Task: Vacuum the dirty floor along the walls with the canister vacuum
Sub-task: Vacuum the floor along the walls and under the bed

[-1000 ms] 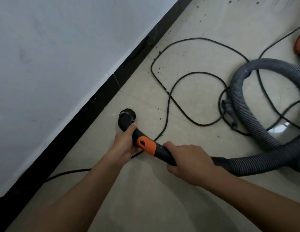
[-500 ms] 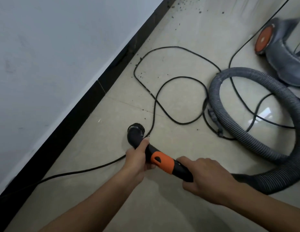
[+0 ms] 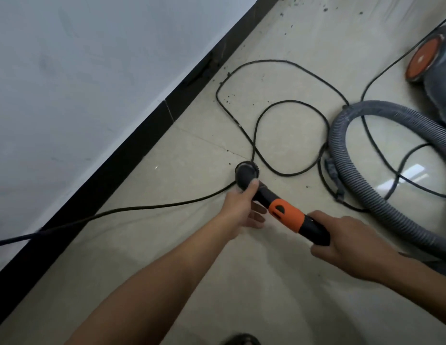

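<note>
Left grip (image 3: 241, 207) holds the black front end of the wand (image 3: 286, 215), thumb over the top just behind the brush head and fingers lying loosely beneath. Right grip (image 3: 346, 242) is clenched round the black rear end of the wand, behind its orange sleeve.

A white wall (image 3: 80, 83) fills the upper left, and the pale tiled floor (image 3: 241, 282) takes up the rest. A black skirting (image 3: 117, 165) runs diagonally between them.

To the right, the grey ribbed hose (image 3: 391, 210) lies on the floor in a wide loop that leads back toward the right grip. The canister vacuum (image 3: 438, 78), grey with an orange wheel, stands at the right edge beyond the hose, partly out of frame.

A black power cord (image 3: 291, 103) loops over the floor between skirting and hose, and one run trails off to the left along the skirting.

The wand slants down and left to its round brush head (image 3: 246, 170), which sits on the floor over the cord, apart from the skirting.

Dark dirt specks (image 3: 226, 99) lie scattered by the skirting further ahead, thicker toward the top of the view.
</note>
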Demonstrator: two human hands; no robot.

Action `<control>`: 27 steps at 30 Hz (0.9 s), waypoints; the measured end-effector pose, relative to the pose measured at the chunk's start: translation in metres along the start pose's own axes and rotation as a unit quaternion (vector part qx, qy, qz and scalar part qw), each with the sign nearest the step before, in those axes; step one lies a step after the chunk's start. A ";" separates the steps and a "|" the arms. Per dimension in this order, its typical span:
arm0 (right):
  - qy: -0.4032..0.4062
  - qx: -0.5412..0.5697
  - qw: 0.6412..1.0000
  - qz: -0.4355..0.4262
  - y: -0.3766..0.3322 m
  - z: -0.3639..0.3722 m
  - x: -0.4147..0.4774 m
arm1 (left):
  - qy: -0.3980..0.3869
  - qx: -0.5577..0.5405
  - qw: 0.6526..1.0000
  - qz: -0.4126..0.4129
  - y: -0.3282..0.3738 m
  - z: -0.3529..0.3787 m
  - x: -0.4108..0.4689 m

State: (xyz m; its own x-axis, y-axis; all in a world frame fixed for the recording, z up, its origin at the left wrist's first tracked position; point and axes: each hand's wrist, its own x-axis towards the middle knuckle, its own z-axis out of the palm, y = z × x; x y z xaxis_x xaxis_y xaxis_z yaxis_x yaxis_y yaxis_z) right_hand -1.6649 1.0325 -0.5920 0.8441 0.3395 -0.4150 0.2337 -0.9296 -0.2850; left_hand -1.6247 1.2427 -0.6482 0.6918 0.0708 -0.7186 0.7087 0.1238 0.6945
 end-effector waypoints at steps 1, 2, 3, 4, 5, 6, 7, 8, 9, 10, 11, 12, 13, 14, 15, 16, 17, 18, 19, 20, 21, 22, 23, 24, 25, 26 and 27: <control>0.014 0.012 1.000 0.006 0.003 -0.005 0.007 | 0.040 0.066 0.995 0.062 0.004 -0.007 0.006; 0.027 0.025 0.999 0.011 0.005 -0.009 0.013 | 0.103 0.162 0.972 0.133 0.005 -0.018 0.015; 0.039 0.038 0.998 0.013 0.006 -0.012 0.019 | 0.167 0.285 0.923 0.197 0.006 -0.034 0.023; 0.045 0.049 0.998 0.014 0.007 -0.015 0.023 | 0.206 0.409 0.858 0.234 0.005 -0.052 0.031; 0.049 0.055 0.997 0.012 0.007 -0.017 0.027 | 0.215 0.517 0.795 0.234 0.002 -0.070 0.039; 0.051 0.057 0.997 0.008 0.006 -0.019 0.030 | 0.207 0.599 0.743 0.216 0.000 -0.085 0.044; 0.052 0.055 0.997 0.004 0.006 -0.020 0.031 | 0.191 0.648 0.709 0.200 -0.003 -0.097 0.048; 0.052 0.053 0.997 0.000 0.005 -0.022 0.032 | 0.179 0.668 0.696 0.195 -0.004 -0.105 0.049; 0.052 0.049 0.997 -0.002 0.005 -0.022 0.033 | 0.170 0.669 0.695 0.200 -0.006 -0.110 0.049; 0.053 0.047 0.997 -0.002 0.005 -0.022 0.034 | 0.160 0.664 0.700 0.209 -0.007 -0.114 0.048; 0.056 0.049 0.997 0.000 0.005 -0.023 0.034 | 0.151 0.658 0.704 0.219 -0.009 -0.118 0.046; 0.059 0.053 0.997 -0.001 0.005 -0.025 0.036 | 0.148 0.653 0.709 0.223 -0.011 -0.124 0.042; 0.061 0.058 0.996 -0.006 0.004 -0.027 0.037 | 0.151 0.646 0.716 0.217 -0.015 -0.133 0.038; 0.061 0.063 0.996 -0.015 0.001 -0.029 0.039 | 0.157 0.641 0.723 0.204 -0.020 -0.145 0.031; 0.059 0.067 0.996 -0.028 -0.003 -0.031 0.041 | 0.169 0.639 0.727 0.187 -0.026 -0.160 0.024; 0.054 0.068 0.995 -0.042 -0.007 -0.031 0.042 | 0.194 0.635 0.730 0.165 -0.034 -0.176 0.017; 0.049 0.068 0.995 -0.054 -0.013 -0.030 0.043 | 0.232 0.621 0.735 0.140 -0.040 -0.194 0.010; 0.043 0.062 0.995 -0.064 -0.018 -0.028 0.044 | 0.278 0.592 0.748 0.113 -0.045 -0.212 0.003; 0.033 0.050 0.996 -0.072 -0.023 -0.025 0.044 | 0.321 0.553 0.764 0.082 -0.047 -0.229 -0.003; 0.019 0.034 0.996 -0.078 -0.027 -0.020 0.044 | 0.357 0.518 0.776 0.052 -0.049 -0.244 -0.008; 0.003 0.016 0.996 -0.083 -0.030 -0.015 0.044 | 0.379 0.498 0.780 0.023 -0.050 -0.256 -0.011; -0.016 -0.001 0.996 -0.086 -0.032 -0.009 0.043 | 0.388 0.493 0.779 -0.001 -0.051 -0.265 -0.012; -0.034 -0.014 0.995 -0.088 -0.034 -0.004 0.042 | 0.390 0.495 0.776 -0.015 -0.052 -0.269 -0.012; -0.045 -0.020 0.995 -0.089 -0.035 0.000 0.042 | 0.387 0.502 0.773 -0.020 -0.051 -0.269 -0.011; -0.046 -0.020 0.995 -0.085 -0.036 0.003 0.044 | 0.381 0.511 0.770 -0.019 -0.050 -0.265 -0.010; -0.037 -0.014 0.996 -0.075 -0.036 0.003 0.048 | 0.375 0.518 0.769 -0.013 -0.048 -0.259 -0.007; -0.020 -0.002 0.998 -0.058 -0.035 0.001 0.055 | 0.369 0.519 0.771 -0.004 -0.044 -0.252 -0.004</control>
State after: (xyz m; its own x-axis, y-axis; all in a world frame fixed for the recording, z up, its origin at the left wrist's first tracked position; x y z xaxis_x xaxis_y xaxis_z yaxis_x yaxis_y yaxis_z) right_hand -1.6271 1.0837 -0.6063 0.7915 0.4508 -0.4127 0.3318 -0.8840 -0.3293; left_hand -1.6938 1.4863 -0.6850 0.6911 0.6659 -0.2812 0.7066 -0.7042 0.0692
